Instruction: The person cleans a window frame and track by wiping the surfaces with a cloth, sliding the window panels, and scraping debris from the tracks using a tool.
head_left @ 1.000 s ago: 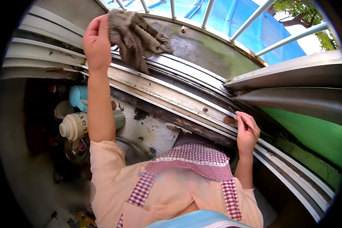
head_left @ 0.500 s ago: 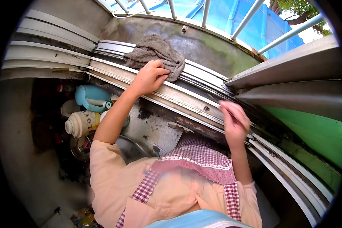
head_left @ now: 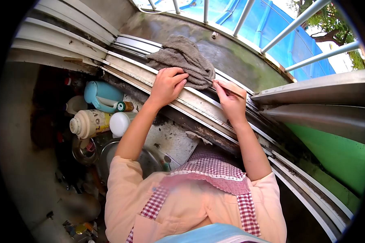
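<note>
A crumpled grey-brown cloth (head_left: 186, 56) lies over the tracks of a white window frame (head_left: 134, 69). My left hand (head_left: 167, 87) is closed at the cloth's near edge, fingers bent and pressed onto it. Just right of the cloth, my right hand (head_left: 233, 106) pinches a thin, dark, stick-like tool (head_left: 238, 94) whose exact kind I cannot make out. The tool slants across the fingers, and its front end points at the cloth's right edge by the track. Whether that tip touches the cloth is too small to tell.
Metal bars (head_left: 241, 18) stand beyond the stained sill. Sliding window panes (head_left: 312, 95) are on the right. Below left are a light-blue jug (head_left: 103, 94), a cream-and-yellow flask (head_left: 89, 123), a white round container (head_left: 121, 123) and a metal basin (head_left: 107, 152).
My right hand has moved up and left along the track to the cloth's right edge, bringing the thin tool with it. My left hand stays at the cloth. The view has shifted slightly.
</note>
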